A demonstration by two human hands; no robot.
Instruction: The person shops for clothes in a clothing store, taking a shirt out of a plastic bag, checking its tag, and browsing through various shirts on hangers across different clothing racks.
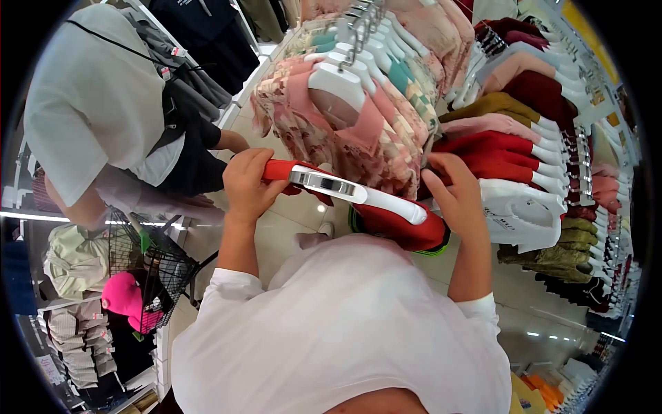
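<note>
My left hand (249,185) is closed on the shoulder of a red garment (279,170), at the left end of a white hanger (389,204). The hanger lies slantwise in front of my chest, its right arm bare and its metal hook seen end-on. Below the bare arm hangs more of the red cloth, with a bright green edge at the bottom. Beside the hanger's right end, my right hand (456,192) has its thumb and fingers apart and holds nothing visible.
A rack of floral pink blouses (345,131) on white hangers stands just ahead. Red tops (489,153) and other clothes hang to the right. On the left are a person in a white shirt (89,90) and a black wire cart (165,276) with a pink cap (123,297).
</note>
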